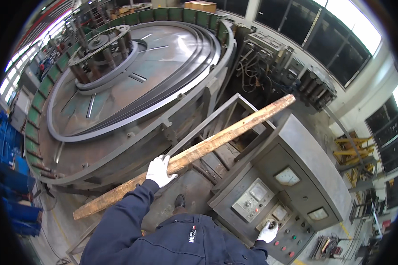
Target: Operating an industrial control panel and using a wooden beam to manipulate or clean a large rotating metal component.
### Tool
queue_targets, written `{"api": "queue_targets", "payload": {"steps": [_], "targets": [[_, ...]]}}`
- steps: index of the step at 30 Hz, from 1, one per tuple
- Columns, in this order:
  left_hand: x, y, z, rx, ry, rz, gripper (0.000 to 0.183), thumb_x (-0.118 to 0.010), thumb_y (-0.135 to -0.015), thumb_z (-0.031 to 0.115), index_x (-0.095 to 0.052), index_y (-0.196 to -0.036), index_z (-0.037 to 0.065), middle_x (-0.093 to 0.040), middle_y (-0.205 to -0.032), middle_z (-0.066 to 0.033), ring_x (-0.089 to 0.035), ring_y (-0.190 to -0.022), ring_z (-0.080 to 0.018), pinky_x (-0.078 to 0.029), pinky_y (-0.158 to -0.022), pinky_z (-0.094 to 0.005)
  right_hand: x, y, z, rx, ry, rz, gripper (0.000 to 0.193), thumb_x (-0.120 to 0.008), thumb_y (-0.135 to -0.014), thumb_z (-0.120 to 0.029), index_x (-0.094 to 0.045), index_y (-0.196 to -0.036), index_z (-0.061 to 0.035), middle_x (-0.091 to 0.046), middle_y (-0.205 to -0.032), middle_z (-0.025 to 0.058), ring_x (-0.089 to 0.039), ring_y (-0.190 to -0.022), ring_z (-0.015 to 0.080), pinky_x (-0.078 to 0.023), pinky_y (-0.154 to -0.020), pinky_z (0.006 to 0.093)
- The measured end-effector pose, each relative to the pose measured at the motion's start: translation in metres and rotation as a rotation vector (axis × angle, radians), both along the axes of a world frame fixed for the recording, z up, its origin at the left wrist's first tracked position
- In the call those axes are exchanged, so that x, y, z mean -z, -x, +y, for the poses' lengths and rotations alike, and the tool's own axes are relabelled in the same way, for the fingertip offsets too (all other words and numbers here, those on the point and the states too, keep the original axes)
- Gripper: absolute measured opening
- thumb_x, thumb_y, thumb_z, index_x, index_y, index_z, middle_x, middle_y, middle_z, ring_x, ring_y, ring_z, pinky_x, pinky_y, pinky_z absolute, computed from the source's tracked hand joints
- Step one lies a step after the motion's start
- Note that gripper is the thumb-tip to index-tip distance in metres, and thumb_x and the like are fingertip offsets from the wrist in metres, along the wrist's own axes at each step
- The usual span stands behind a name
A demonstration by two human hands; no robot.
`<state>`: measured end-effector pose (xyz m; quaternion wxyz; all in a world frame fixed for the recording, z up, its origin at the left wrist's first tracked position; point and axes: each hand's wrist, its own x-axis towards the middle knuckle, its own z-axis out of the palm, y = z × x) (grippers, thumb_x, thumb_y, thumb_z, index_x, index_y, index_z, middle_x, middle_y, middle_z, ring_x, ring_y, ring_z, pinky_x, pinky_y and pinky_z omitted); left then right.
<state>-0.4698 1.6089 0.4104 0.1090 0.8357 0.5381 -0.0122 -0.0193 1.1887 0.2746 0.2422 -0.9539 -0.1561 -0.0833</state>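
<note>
A long, rough wooden beam (227, 138) slants across the middle, its far end up to the right and its near end low at the left. My left hand (159, 171), in a white glove, is closed over the beam. At the lower right stands a grey control console (311, 152) with dial gauges, lamps and push buttons. My right hand (268, 232), also white-gloved, has its fingers closed around a small dark knob (272, 224) on the panel. The knob is partly hidden by the fingers.
Beyond the beam lies a large round machine table (163, 66) ringed by a green wall, with rolled metal strip on it. A metal frame rail (205, 121) runs beside it. Hoses and machinery (263, 62) stand behind. Yellow stands (353, 150) are at the right.
</note>
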Motion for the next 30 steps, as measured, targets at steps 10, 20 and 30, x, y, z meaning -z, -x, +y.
{"api": "queue_targets", "payload": {"steps": [10,20,30], "targets": [[0.01,-0.007,-0.002,-0.016,0.006,0.039,0.103,-0.079,-0.083,0.059,-0.045,-0.158,-0.002,-0.049,-0.157,-0.0275,-0.051,-0.141,-0.041,-0.04,-0.12,-0.0479,-0.007,0.001,0.0,0.027,-0.026,0.048,0.037,-0.08,-0.092,-0.025,-0.073,-0.123,-0.0061,-0.076,-0.112,0.015,-0.073,-0.101,0.0323,-0.057,-0.092,0.0423],[0.011,-0.005,-0.003,-0.018,-0.003,0.044,0.103,-0.08,-0.083,0.059,-0.045,-0.158,-0.002,-0.049,-0.157,-0.0274,-0.051,-0.141,-0.0411,-0.041,-0.119,-0.0473,-0.004,0.0,0.001,0.034,-0.027,0.034,0.038,-0.08,-0.092,-0.024,-0.073,-0.125,-0.0048,-0.076,-0.111,0.0156,-0.074,-0.099,0.0312,-0.058,-0.091,0.0409],[0.005,-0.003,-0.001,-0.01,0.016,0.066,0.1,-0.077,-0.086,0.061,-0.046,-0.157,-0.001,-0.049,-0.158,-0.0257,-0.05,-0.142,-0.0394,-0.04,-0.119,-0.0475,-0.011,0.002,0.003,0.021,-0.01,0.091,0.035,-0.078,-0.093,-0.023,-0.073,-0.122,-0.004,-0.076,-0.113,0.017,-0.073,-0.103,0.0337,-0.056,-0.093,0.0422]]}}
